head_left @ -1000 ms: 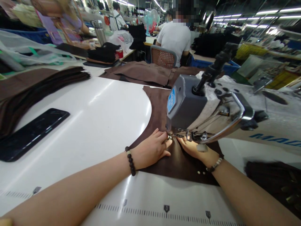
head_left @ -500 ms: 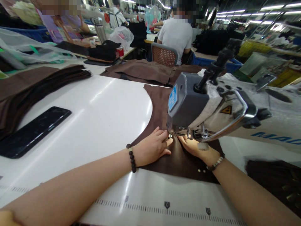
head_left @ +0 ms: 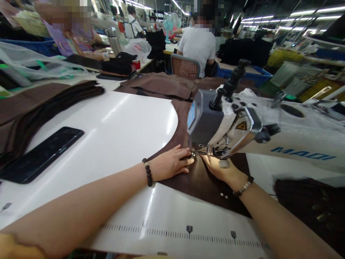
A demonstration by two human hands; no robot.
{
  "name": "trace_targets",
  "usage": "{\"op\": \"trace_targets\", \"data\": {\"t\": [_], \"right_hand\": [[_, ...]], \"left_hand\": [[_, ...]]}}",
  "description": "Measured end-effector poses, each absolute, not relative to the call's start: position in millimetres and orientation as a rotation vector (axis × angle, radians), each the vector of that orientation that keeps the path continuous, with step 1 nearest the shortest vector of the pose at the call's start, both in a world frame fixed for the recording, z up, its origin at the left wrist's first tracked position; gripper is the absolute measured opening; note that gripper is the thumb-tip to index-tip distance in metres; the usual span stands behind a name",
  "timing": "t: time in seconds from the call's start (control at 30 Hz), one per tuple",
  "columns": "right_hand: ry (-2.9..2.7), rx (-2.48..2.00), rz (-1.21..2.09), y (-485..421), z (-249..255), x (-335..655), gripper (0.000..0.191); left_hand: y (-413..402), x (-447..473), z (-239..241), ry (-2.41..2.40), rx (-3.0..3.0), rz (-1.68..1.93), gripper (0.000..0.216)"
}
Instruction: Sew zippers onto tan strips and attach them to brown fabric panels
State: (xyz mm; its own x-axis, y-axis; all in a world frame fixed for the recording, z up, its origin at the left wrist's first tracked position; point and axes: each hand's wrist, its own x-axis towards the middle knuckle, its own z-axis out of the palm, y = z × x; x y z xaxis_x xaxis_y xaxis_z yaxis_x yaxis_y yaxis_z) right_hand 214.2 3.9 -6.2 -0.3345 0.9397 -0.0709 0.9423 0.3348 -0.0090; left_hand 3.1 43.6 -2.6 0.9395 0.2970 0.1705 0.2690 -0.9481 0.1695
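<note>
A dark brown piece of fabric (head_left: 199, 183) lies under the head of a sewing machine (head_left: 207, 118), around its presser foot (head_left: 193, 154). My left hand (head_left: 172, 163) rests on the fabric to the left of the foot, fingers stretched out and slightly spread. On the other side, my right hand (head_left: 219, 168) lies on the cloth with its fingers extended toward the foot; the machine's metal parts partly hide them. Between the hands the fabric rises in a soft crease. Two small white dots (head_left: 224, 195) show on the cloth near my right wrist.
A black phone (head_left: 43, 154) lies on the white tabletop (head_left: 129, 126) at left, before a stack of brown pieces (head_left: 40, 104). More brown fabric (head_left: 164, 84) spans the back. Dark material (head_left: 304, 205) sits at right. A person in white (head_left: 196, 45) sits beyond.
The view has shifted, so the machine appears further left. The fabric's front edge has turned slightly, its right end nearer to me. Both hands stay on the cloth beside the presser foot.
</note>
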Motion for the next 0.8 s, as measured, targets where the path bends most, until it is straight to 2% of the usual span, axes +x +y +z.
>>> {"op": "trace_targets", "data": {"t": [0.17, 0.3, 0.53, 0.67, 0.8], "right_hand": [[2.361, 2.055, 0.26, -52.3, 1.9, 197.1, 0.037], [2.334, 2.097, 0.332, -101.8, -4.8, 174.4, 0.047], [2.457, 2.041, 0.019, -108.0, 22.5, 159.5, 0.032], [2.503, 2.166, 0.038, -73.0, 29.0, 171.2, 0.037], [2.508, 2.131, -0.081, -53.1, 11.5, 177.2, 0.041]], "left_hand": [[51.4, -11.5, 6.3, 0.543, 2.994, 0.265, 0.026], [34.2, -8.1, 14.1, 0.65, 2.923, 0.368, 0.027], [8.7, 13.6, 14.5, 0.788, 2.924, 0.312, 0.033], [4.1, 20.5, 9.6, 0.869, 2.918, 0.315, 0.043], [1.4, 25.0, 9.3, 0.949, 2.898, 0.314, 0.054]]}}
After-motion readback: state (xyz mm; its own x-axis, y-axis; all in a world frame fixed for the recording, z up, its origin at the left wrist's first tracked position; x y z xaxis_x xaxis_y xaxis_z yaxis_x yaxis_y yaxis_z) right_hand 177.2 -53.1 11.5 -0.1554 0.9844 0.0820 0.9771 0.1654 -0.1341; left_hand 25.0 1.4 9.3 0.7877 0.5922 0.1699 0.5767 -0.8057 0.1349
